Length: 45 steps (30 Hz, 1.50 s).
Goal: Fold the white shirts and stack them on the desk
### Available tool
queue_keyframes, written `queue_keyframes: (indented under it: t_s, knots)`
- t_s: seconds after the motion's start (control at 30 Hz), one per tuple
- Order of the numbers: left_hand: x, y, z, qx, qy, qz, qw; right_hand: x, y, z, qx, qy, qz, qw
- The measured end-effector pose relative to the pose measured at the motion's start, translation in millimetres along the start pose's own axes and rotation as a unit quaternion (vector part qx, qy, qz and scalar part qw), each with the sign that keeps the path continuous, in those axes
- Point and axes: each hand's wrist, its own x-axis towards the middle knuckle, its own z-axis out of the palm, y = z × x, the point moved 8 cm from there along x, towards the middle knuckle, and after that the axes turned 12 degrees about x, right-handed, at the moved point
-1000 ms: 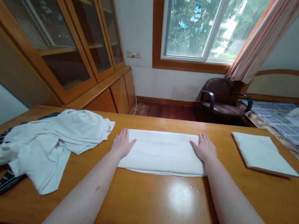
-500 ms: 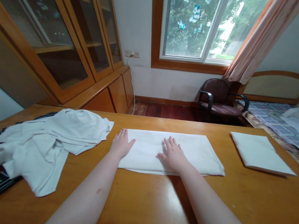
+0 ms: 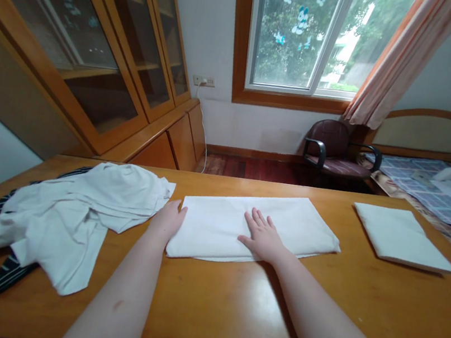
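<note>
The folded white cloth (image 3: 207, 231) lies on the table (image 3: 203, 318). The right hand (image 3: 262, 238) rests flat on it, fingers spread, grasping nothing; the left hand (image 3: 167, 220) touches its left edge (whether it grips, I cannot tell).

home bedroom: bed (image 3: 420, 171), curtained window (image 3: 298, 50), glass-door cabinet (image 3: 110, 61).

Folded cloth (image 3: 212, 229) matt & smooth, rumpled cloth (image 3: 69, 219) matt, tbl (image 3: 195, 311) glossy wood, cab. doors (image 3: 98, 26) wood w/ glass.
</note>
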Motion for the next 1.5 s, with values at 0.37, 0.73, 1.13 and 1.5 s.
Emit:
queue_keyframes:
  t_s: [0.37, 0.73, 1.13, 1.5]
  knots:
    - [3.9, 9.0, -4.5, -0.036, 0.002, 0.079, 0.996, -25.2, -22.3, -20.4, 0.007, -0.002, -0.065, 0.998]
    - [6.9, 4.0, -1.0, 0.009, 0.003, 0.058, 0.998, -64.5, -156.5, 43.3, -0.142, 0.020, -0.202, 0.969]
    - [6.9, -4.8, -1.1, -0.060, -0.035, 0.002, 0.998, -53.4, -161.1, 59.7, -0.164, -0.012, -0.161, 0.973]
    - [4.2, -10.4, 8.1, -0.201, -0.085, -0.019, 0.976, -46.4, -162.1, 61.8, -0.141, -0.003, -0.150, 0.979]
